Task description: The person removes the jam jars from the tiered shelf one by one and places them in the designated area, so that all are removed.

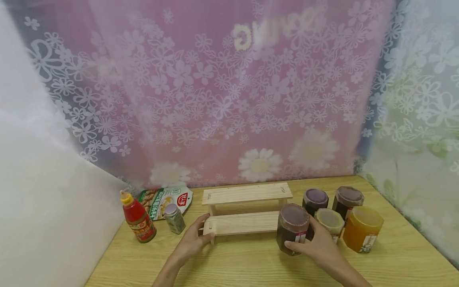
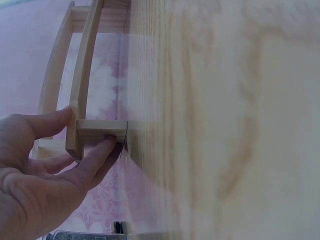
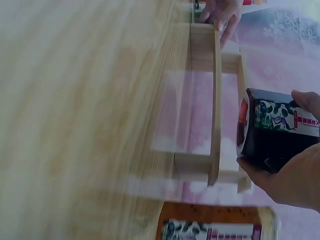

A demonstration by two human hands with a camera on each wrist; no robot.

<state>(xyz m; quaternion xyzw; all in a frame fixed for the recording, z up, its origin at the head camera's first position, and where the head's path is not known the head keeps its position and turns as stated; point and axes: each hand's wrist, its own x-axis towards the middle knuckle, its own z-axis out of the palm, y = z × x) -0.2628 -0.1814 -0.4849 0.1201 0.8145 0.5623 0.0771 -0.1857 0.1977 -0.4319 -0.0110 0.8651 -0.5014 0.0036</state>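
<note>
A two-tier wooden rack (image 1: 244, 224) stands on the table, its higher tier at the back. My left hand (image 1: 191, 241) grips the left end of its lower tier; in the left wrist view the thumb lies against the board (image 2: 82, 75) and the fingers reach the leg (image 2: 102, 127). My right hand (image 1: 320, 247) holds a dark hexagonal jar (image 1: 289, 225) with a translucent lid, off the table by the rack's right end. The jar's printed label (image 3: 280, 116) shows in the right wrist view. Part of the right hand is out of that view.
Right of the rack stand a purple-lidded jar (image 1: 315, 198), a dark jar (image 1: 347, 199), a yellow-lidded jar (image 1: 329, 221) and an amber jar (image 1: 363, 229). At left are a red sauce bottle (image 1: 140, 221), a spice jar (image 1: 174, 219) and a food packet (image 1: 183, 196).
</note>
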